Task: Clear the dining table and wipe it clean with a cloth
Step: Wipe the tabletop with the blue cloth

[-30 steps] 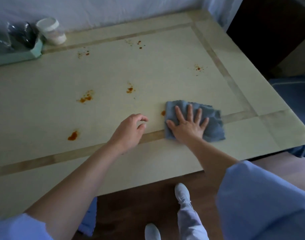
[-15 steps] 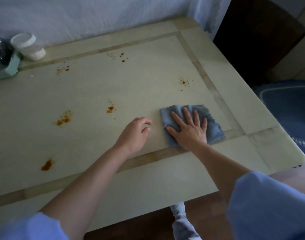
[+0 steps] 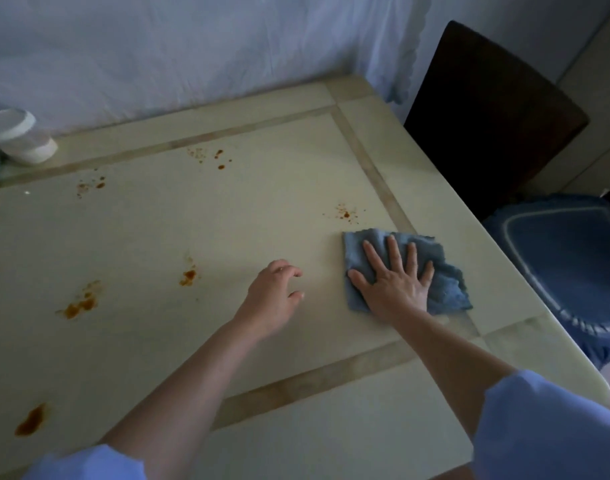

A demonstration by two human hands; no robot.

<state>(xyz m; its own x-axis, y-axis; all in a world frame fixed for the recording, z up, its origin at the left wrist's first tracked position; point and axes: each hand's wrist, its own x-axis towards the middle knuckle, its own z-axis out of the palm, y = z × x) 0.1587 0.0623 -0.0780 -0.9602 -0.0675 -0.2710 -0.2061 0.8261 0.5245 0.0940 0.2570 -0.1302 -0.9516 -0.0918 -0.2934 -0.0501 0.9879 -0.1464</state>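
- Right hand lay flat and palm down, fingers straight and spread, pressing on the blue cloth; the forearm reached in from the near right.
- Left hand was positioned left of the cloth and apart from it, fingers loosely curled and holding nothing. Whether the fingertips touched the surface could not be determined.
- Cloth was crumpled, soft-piled and ragged at the edges. It lay on the right part of the table, its right portion across the darker inlaid band.
- Table top was smooth and pale cream, with the band framing a central panel.
- Orange-brown stains were noted: a speckled cluster just beyond the cloth, and further patches mid-table and toward the left.
- White lidded container sat tilted at the far left edge; its contents were not visible.
- Dark chair back stood beyond the right edge, with a blue frilled seat cover beside the table.
- Pale fabric hung behind the table.
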